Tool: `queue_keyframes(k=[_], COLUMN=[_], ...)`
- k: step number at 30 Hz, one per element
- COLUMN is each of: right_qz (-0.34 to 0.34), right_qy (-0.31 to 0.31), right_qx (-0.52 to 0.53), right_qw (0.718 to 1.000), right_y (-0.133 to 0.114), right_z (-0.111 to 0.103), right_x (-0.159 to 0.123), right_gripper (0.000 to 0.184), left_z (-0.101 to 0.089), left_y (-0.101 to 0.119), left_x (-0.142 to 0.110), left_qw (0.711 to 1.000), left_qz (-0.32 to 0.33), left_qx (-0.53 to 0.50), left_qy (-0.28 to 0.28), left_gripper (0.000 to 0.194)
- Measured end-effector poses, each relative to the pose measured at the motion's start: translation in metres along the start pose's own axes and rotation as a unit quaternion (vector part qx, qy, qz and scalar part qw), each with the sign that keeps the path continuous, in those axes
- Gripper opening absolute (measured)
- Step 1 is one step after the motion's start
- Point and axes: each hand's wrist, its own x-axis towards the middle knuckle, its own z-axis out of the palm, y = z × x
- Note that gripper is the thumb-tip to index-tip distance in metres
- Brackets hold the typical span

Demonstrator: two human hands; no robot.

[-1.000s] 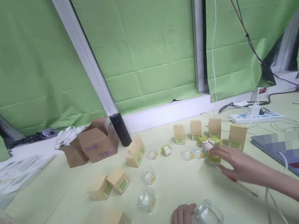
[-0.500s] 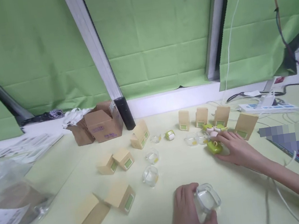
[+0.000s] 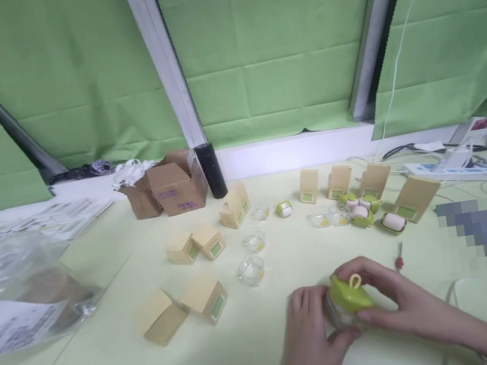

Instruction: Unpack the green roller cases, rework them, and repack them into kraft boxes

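My left hand (image 3: 314,329) curls round a small clear plastic cup (image 3: 334,314) on the table, thumb on the near side. In my right hand (image 3: 390,295) is a green cap (image 3: 350,294) with a yellow loop on top, gripped between thumb and fingers. The cap sits over the mouth of the cup; whether it is seated cannot be seen. Beyond my right hand lie several green caps (image 3: 363,220) with pale pink insides, and another pink-and-green one (image 3: 393,222) on its own.
Several clear cups (image 3: 251,270) stand mid-table. Small cardboard boxes (image 3: 205,299) lie to the left, and more boxes (image 3: 309,186) stand at the back. A brown carton (image 3: 178,185), a black cylinder (image 3: 211,172), a plastic bag (image 3: 22,286) and a power strip (image 3: 459,170) are farther out.
My right hand has picked the green cap from the group at the back right and brought it towards me, onto the clear cup. My left hand keeps hold of the cup.
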Motion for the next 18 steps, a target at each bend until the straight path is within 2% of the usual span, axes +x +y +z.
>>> queue_keyframes(k=[3, 6, 11, 18], right_qz=[-0.031, -0.034, -0.007, -0.023], right_qy=[-0.034, -0.071, -0.032, -0.004], right_qx=[-0.11, -0.135, -0.121, -0.126], right_qw=[0.993, 0.988, 0.992, 0.992], right_y=[-0.001, 0.002, 0.015, 0.021], right_z=[0.003, 0.0, -0.002, -0.001], right_x=[-0.004, -0.004, -0.005, -0.011], right_gripper=[0.034, 0.034, 0.036, 0.035], left_z=[-0.001, 0.0, 0.002, 0.002], left_y=[0.0, 0.0, -0.005, -0.004], left_x=[0.0, -0.001, -0.001, 0.0], left_qw=[1.0, 1.0, 1.0, 1.0], left_qz=[0.014, 0.028, 0.006, 0.004], left_qx=[0.002, -0.004, -0.017, -0.015], left_qy=[0.0, 0.004, 0.006, 0.009], left_gripper=[0.044, 0.043, 0.049, 0.05])
